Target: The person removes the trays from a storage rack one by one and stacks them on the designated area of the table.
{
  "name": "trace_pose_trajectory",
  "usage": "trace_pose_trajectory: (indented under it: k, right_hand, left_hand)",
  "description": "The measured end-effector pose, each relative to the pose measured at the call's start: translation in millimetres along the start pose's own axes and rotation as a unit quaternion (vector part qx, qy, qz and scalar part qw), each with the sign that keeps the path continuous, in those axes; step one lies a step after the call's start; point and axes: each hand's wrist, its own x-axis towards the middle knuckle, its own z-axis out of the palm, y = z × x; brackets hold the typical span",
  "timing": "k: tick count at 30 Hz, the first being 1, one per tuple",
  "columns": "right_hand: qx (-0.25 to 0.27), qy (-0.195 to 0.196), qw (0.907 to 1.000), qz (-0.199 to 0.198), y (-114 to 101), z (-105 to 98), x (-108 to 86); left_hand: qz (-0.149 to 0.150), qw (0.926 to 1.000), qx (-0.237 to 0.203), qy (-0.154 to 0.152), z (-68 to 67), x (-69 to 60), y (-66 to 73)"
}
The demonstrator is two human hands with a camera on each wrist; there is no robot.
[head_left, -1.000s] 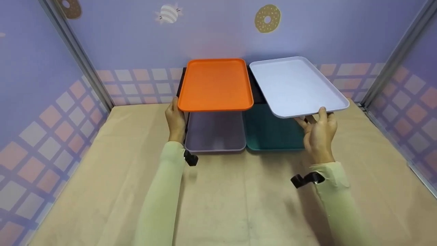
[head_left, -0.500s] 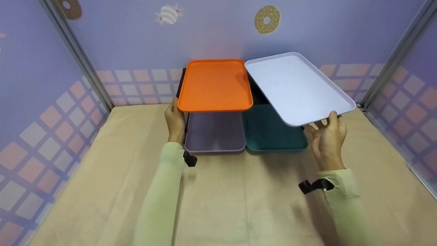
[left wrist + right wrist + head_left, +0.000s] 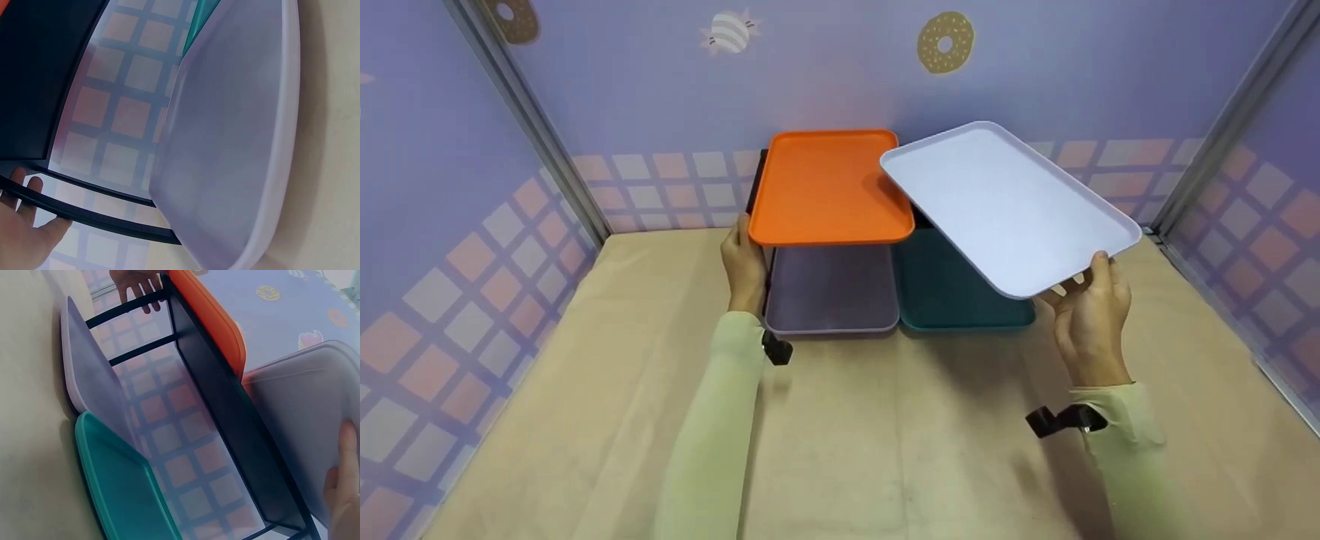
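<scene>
In the head view the right hand (image 3: 1091,322) holds a white tray (image 3: 1012,210) by its near right corner, thumb on top and fingers beneath. The tray is turned askew, its far left corner over the right edge of the orange tray (image 3: 832,187). That orange tray lies on top of a black rack (image 3: 219,399). The left hand (image 3: 744,266) is at the rack's left side, beside the orange tray; in the right wrist view this left hand (image 3: 138,287) has spread, straight fingers against the side bar.
Below the rack's top, a mauve tray (image 3: 832,292) and a teal tray (image 3: 960,292) lie side by side on the beige tabletop (image 3: 840,435). A patterned wall (image 3: 825,67) stands behind the rack, with further walls to the left and right.
The white tray has turned and its near corner has come closer and to the right with the right hand; its far end has shifted left over the orange tray. The left hand stays put.
</scene>
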Motion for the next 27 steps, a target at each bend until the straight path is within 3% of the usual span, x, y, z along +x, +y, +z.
trace_pose_trajectory:
  k: [27]
  right_hand:
    - [-0.052, -0.053, 0.9964, 0.041, -16, -19, -8.9]
  left_hand:
    - [-0.003, 0.9999, -0.001, 0.012, 0.4, 1.1, -2.7]
